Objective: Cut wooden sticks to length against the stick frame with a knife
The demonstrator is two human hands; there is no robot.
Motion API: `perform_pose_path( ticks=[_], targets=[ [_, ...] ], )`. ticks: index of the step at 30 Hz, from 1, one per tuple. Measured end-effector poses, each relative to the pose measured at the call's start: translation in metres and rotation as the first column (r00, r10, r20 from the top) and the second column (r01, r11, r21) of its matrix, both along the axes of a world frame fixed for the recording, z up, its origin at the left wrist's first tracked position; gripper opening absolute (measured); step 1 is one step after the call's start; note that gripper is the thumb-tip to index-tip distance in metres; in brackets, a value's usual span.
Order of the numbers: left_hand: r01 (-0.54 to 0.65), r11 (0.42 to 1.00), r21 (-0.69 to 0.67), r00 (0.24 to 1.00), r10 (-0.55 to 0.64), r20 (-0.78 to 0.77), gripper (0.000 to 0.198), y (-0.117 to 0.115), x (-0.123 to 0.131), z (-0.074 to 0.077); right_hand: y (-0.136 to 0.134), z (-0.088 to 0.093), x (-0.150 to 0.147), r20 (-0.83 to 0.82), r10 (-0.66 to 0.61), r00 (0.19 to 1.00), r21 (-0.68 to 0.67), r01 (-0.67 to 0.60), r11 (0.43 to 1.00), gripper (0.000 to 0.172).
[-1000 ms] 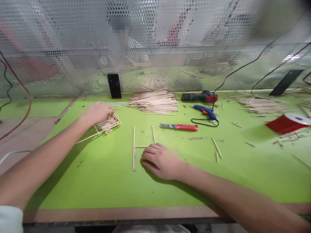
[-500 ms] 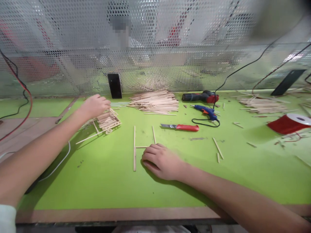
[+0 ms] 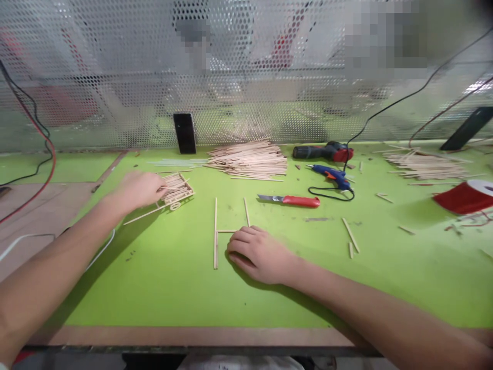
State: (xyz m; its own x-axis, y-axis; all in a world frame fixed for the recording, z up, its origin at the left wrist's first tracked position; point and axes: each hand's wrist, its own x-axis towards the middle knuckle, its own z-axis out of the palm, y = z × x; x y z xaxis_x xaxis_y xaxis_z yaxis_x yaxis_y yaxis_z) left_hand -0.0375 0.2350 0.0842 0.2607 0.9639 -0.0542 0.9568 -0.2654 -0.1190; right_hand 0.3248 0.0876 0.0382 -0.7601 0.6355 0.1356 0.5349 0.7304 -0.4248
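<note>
My left hand point(image 3: 142, 189), blurred by motion, is at the left side of a small cart built of thin wooden sticks point(image 3: 175, 189). Its fingertips touch or nearly touch the cart; whether they pinch a stick cannot be made out. The cart has a round wheel and a long shaft pointing left, and loose sticks fill its bed. My right hand point(image 3: 262, 254) rests palm down on the green table, fingers curled together over an H-shaped layout of wooden sticks point(image 3: 215, 234). It holds down the right upright and the end of the crossbar, hiding their lower part.
A pile of wooden sticks point(image 3: 248, 160) lies at the back, beside a standing phone point(image 3: 185, 133). Right of centre are a red-handled knife point(image 3: 300, 201), a blue glue gun point(image 3: 333, 177) with its cord, and a power tool point(image 3: 323, 152). A red spool point(image 3: 460, 198) stands at far right.
My left hand has moved down and slightly left, from above the cart's back to its left side. My right hand stays on the sticks. The view has shifted slightly.
</note>
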Motion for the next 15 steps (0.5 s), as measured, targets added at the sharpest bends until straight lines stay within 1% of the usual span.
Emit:
perform_pose_path(
  ticks=[4, 7, 11, 15],
  targets=[
    [0.0, 1.0, -0.023, 1.0, 0.0, 0.004, 0.053, 0.005, 0.012, 0.009, 0.0, 0.001, 0.0, 0.003, -0.002, 1.0, 0.004, 0.002, 1.0, 0.018],
    [-0.012, 0.998, -0.058, 1.0, 0.014, 0.019, 0.062, 0.009, 0.019, 0.01, -0.001, 0.002, 0.001, 0.003, -0.003, 1.0, 0.008, 0.003, 1.0, 0.017],
    [-0.018, 0.996, -0.091, 0.999, 0.023, 0.048, 0.066, 0.008, 0.03, 0.004, -0.001, 0.002, 0.001, 0.002, 0.0, 1.0, 0.01, 0.0, 1.0, 0.017],
    [-0.025, 0.997, -0.068, 0.997, 0.03, 0.068, 0.073, 0.001, 0.042, -0.008, -0.001, 0.001, 0.001, -0.002, -0.001, 1.0, 0.011, 0.001, 1.0, 0.017]
  ],
)
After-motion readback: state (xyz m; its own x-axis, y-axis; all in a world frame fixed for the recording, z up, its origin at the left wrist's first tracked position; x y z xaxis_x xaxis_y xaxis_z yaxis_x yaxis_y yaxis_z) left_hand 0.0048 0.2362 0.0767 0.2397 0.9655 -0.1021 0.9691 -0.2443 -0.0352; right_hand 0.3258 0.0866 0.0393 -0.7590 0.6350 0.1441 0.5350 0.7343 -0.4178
